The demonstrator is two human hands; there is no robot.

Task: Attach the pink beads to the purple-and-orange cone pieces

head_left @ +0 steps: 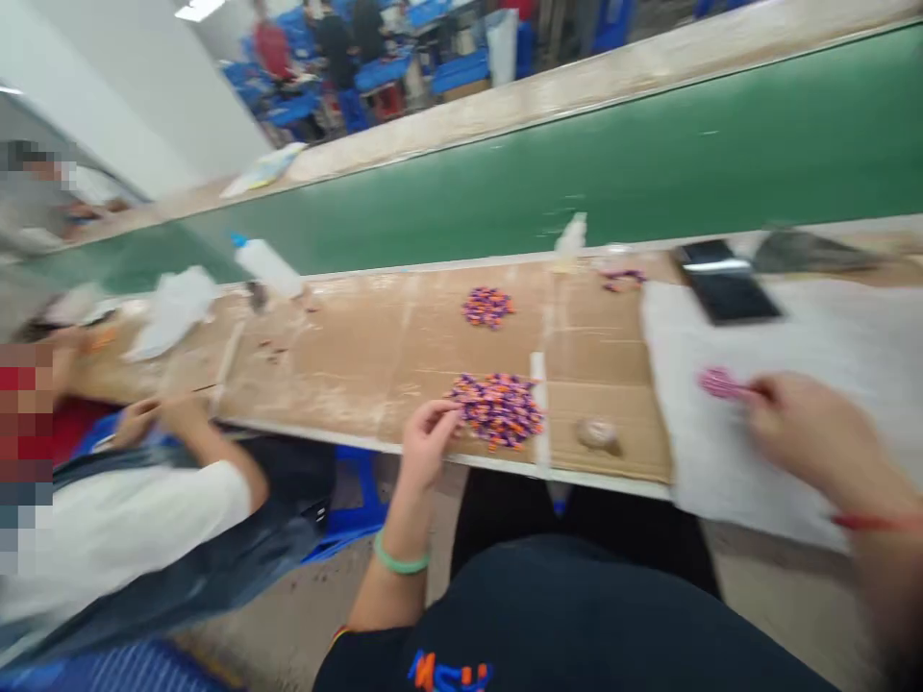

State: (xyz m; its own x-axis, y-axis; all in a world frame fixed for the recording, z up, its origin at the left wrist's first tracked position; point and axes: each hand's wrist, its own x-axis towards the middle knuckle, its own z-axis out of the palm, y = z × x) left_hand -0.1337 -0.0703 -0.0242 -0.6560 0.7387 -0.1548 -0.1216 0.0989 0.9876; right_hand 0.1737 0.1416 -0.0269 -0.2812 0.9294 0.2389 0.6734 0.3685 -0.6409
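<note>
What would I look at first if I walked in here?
The long green conveyor belt stretches across the top. Below it, a heap of purple and orange pieces sits on cardboard by the left hand. The right hand grips a pink bunch over a white sheet.

Matt, rough-looking cardboard point(635, 447) lines the bench at four o'clock. At one o'clock, the green conveyor belt point(577, 183) looks smooth, and at three o'clock, the phone's black glass point(728, 284) is glossy.

A factory workshop: long green conveyor belt point(577, 183), blue crates point(454, 72), distant workers point(338, 58).
</note>
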